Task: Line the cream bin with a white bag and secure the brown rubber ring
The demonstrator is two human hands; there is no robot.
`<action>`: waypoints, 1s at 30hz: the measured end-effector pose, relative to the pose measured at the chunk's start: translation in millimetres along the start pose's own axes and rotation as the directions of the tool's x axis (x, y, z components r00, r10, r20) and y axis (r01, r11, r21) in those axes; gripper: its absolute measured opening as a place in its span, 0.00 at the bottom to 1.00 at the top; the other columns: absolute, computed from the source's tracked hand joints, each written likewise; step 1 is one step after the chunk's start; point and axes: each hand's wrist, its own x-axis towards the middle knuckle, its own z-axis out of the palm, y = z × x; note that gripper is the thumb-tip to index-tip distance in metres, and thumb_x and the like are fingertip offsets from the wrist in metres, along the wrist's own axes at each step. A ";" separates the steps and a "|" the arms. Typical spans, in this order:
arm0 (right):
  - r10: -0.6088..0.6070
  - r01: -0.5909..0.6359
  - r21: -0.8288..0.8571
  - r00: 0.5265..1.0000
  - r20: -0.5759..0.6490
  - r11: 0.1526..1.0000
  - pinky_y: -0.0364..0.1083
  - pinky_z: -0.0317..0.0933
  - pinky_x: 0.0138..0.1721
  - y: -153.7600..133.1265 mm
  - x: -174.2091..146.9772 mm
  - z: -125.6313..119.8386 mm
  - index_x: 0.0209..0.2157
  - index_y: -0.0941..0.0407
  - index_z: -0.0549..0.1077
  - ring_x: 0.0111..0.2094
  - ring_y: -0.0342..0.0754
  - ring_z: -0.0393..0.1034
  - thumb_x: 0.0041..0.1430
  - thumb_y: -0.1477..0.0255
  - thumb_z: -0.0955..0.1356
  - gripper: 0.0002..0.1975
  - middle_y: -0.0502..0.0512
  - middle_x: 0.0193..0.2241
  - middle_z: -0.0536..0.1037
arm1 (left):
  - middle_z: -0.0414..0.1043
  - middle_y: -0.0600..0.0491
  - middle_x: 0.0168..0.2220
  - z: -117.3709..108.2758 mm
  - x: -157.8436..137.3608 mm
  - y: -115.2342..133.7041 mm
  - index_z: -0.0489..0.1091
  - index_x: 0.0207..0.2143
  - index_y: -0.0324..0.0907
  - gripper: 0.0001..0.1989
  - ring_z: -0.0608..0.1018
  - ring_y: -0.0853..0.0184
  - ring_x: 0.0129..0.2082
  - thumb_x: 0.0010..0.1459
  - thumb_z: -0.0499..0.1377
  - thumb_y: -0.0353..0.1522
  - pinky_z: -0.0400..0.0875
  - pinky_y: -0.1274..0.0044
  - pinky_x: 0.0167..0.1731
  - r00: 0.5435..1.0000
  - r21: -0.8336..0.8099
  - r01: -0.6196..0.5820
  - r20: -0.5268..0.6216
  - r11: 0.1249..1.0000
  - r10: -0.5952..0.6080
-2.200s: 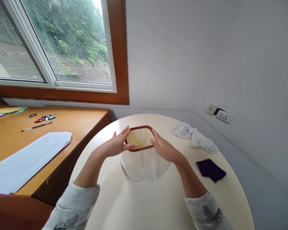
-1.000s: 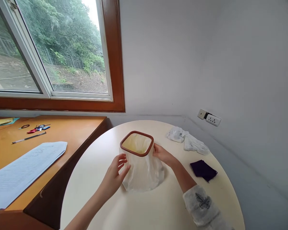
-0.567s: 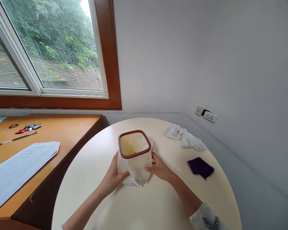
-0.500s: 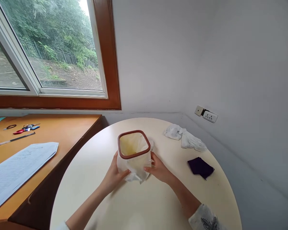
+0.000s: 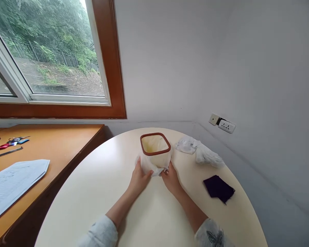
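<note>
A small square bin [image 5: 156,161] with a brown rim stands near the far side of the round table, its mouth facing up. A thin white plastic bag lines it and folds down over its outside, bunching loosely at the base. Inside, the lining looks yellowish. My left hand [image 5: 139,176] grips the bin's left front, thumb on the bag near the bottom. On the right front, my right hand [image 5: 171,176] is closed on the lower part of the lined bin, its fingers partly hidden behind the plastic.
Crumpled white plastic bags [image 5: 199,151] lie to the right on the round table [image 5: 92,192]. Nearer me is a folded dark purple cloth [image 5: 218,188]. On the wooden desk [image 5: 74,137] at left are papers [image 5: 18,185], a pen [image 5: 6,153] and keys [image 5: 14,140]. Wall sockets [image 5: 226,126] sit behind.
The lined bin has moved away from me and to the right, with both hands on it. Both hands now sit lower at its base. The view has shifted slightly right.
</note>
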 end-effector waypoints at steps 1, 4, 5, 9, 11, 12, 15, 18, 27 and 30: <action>-0.008 0.008 -0.016 1.000 -0.017 1.000 0.50 0.61 0.49 2.0 6.4 -1.3 0.53 0.54 0.59 0.52 0.49 0.63 0.49 0.75 0.63 0.27 0.57 0.48 0.70 | 0.57 0.41 0.58 5.9 7.4 -1.5 0.44 0.60 0.41 0.37 0.58 0.55 0.59 0.50 0.57 0.33 0.53 0.61 0.56 1.000 0.028 -0.005 -0.008 1.000 0.005; -0.026 0.024 -0.042 0.998 -0.056 0.999 0.48 0.61 0.48 7.0 25.1 -5.7 0.56 0.55 0.55 0.49 0.48 0.65 0.50 0.74 0.62 0.29 0.57 0.48 0.70 | 0.56 0.41 0.59 21.9 28.7 -7.7 0.43 0.60 0.40 0.36 0.55 0.53 0.61 0.52 0.56 0.35 0.41 0.57 0.58 0.999 0.111 -0.037 -0.020 0.993 0.040; -0.029 0.026 -0.051 0.998 -0.062 0.998 0.47 0.61 0.48 8.4 30.9 -7.1 0.57 0.54 0.54 0.48 0.47 0.66 0.50 0.74 0.62 0.30 0.57 0.48 0.70 | 0.56 0.41 0.59 26.3 35.2 -9.6 0.43 0.61 0.41 0.35 0.56 0.53 0.60 0.53 0.55 0.35 0.39 0.56 0.58 0.999 0.126 -0.047 -0.017 0.991 0.050; -0.019 0.011 -0.112 0.997 -0.079 0.994 0.46 0.63 0.45 13.5 50.3 -11.9 0.57 0.54 0.53 0.43 0.46 0.69 0.51 0.74 0.62 0.30 0.57 0.47 0.71 | 0.56 0.40 0.59 39.0 56.4 -14.3 0.42 0.61 0.40 0.35 0.57 0.53 0.60 0.54 0.54 0.35 0.39 0.56 0.58 0.999 0.145 -0.045 -0.013 0.988 0.048; -0.012 0.000 -0.132 0.996 -0.087 0.991 0.47 0.63 0.45 16.3 57.9 -13.4 0.56 0.54 0.55 0.43 0.46 0.69 0.52 0.73 0.62 0.28 0.56 0.46 0.71 | 0.57 0.40 0.58 42.4 63.6 -15.3 0.42 0.61 0.39 0.35 0.57 0.53 0.60 0.54 0.54 0.35 0.40 0.56 0.58 0.999 0.145 -0.049 -0.010 0.988 0.051; -0.007 -0.005 -0.139 0.996 -0.090 0.990 0.47 0.63 0.45 17.7 61.1 -14.0 0.55 0.54 0.56 0.43 0.46 0.69 0.52 0.72 0.61 0.26 0.56 0.46 0.71 | 0.57 0.41 0.58 43.5 66.2 -15.6 0.42 0.61 0.40 0.34 0.57 0.53 0.60 0.54 0.53 0.35 0.40 0.56 0.58 0.999 0.144 -0.052 -0.006 0.988 0.054; 0.008 -0.022 -0.153 0.996 -0.092 0.988 0.47 0.63 0.46 21.3 68.3 -15.2 0.53 0.54 0.58 0.43 0.46 0.69 0.52 0.72 0.61 0.24 0.55 0.46 0.72 | 0.57 0.43 0.58 44.4 71.3 -16.0 0.42 0.61 0.41 0.34 0.59 0.52 0.59 0.55 0.53 0.34 0.42 0.56 0.58 0.998 0.142 -0.057 0.004 0.988 0.057; 0.015 -0.029 -0.160 0.996 -0.087 0.987 0.47 0.63 0.46 23.0 71.1 -15.4 0.52 0.54 0.59 0.43 0.46 0.69 0.52 0.72 0.61 0.23 0.55 0.46 0.72 | 0.58 0.43 0.58 43.4 73.5 -15.3 0.43 0.61 0.41 0.33 0.60 0.52 0.57 0.55 0.52 0.34 0.46 0.57 0.57 0.998 0.140 -0.057 0.013 0.989 0.056; 0.027 -0.046 -0.185 0.995 -0.101 0.982 0.47 0.62 0.46 15.4 67.2 -16.5 0.50 0.53 0.61 0.43 0.46 0.69 0.52 0.73 0.60 0.21 0.54 0.45 0.72 | 0.64 0.44 0.54 40.9 72.2 -13.2 0.45 0.60 0.40 0.32 0.67 0.54 0.52 0.54 0.52 0.34 0.50 0.60 0.55 0.996 0.167 -0.077 0.050 0.983 0.069; 0.049 -0.074 -0.199 0.991 -0.127 0.977 0.47 0.63 0.43 14.0 64.9 -20.7 0.50 0.54 0.61 0.40 0.47 0.70 0.51 0.72 0.60 0.22 0.55 0.44 0.73 | 0.66 0.46 0.52 39.7 70.2 -10.9 0.47 0.60 0.42 0.31 0.69 0.55 0.50 0.54 0.51 0.34 0.53 0.61 0.54 0.992 0.146 -0.108 0.076 0.983 0.098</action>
